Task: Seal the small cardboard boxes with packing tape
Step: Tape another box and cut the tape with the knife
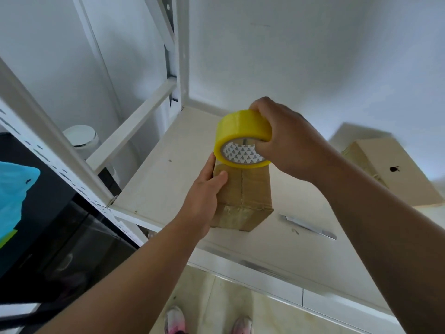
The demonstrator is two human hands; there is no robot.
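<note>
While my left hand [204, 191] clasps the box [248, 196], sealing seems midway.
My right hand [289, 143] grips the tape roll [238, 126] (second box [390, 174] waits).

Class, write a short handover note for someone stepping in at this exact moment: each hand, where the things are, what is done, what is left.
Left hand: holds the small box by its left side, thumb on top.
Right hand: grips the tape roll at the box's far top edge.
The box stands on the shelf; a blade lies to its right, and a second box sits further right.
Done: tape shows on the near end face.
Left: probably run tape along the top seam and cut it. Whether the second box is sealed cannot be told.
</note>
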